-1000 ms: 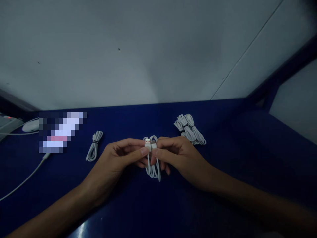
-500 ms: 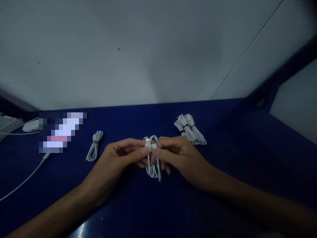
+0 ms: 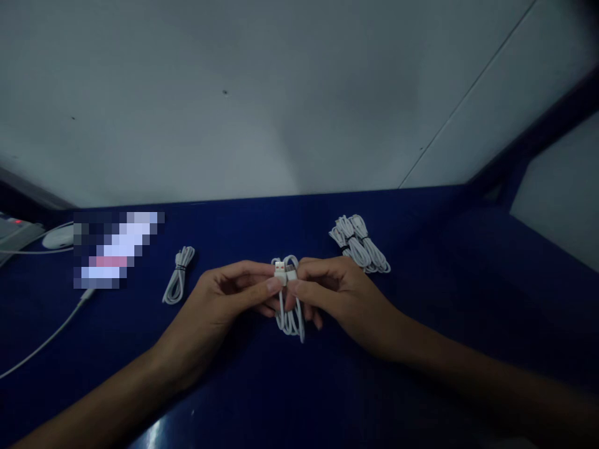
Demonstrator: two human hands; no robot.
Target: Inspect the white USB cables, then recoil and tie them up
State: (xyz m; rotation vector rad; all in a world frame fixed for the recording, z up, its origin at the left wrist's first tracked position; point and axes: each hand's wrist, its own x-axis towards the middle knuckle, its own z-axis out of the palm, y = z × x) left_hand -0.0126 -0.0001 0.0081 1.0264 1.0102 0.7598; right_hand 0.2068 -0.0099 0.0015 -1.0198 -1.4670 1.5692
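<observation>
A coiled white USB cable (image 3: 292,324) is held between both hands at the middle of the head view. My left hand (image 3: 229,293) pinches the cable's USB plug (image 3: 280,269) between thumb and fingers. The thumb and fingers of my right hand (image 3: 334,285) close on the other connector (image 3: 291,273), right beside the first. The coil's loops hang below the fingertips, and part of it is hidden by them. Left of my left hand lies a bundled white cable (image 3: 178,277) with a black tie. Beyond my right hand is a pile of several tied white cables (image 3: 359,244).
The tabletop (image 3: 262,393) is dark blue, with a pale wall (image 3: 234,137) behind it. At the left lies a pixelated, bright-screened device (image 3: 121,249) with a white cord (image 3: 51,346) plugged in. A white rounded object (image 3: 58,237) sits farther left.
</observation>
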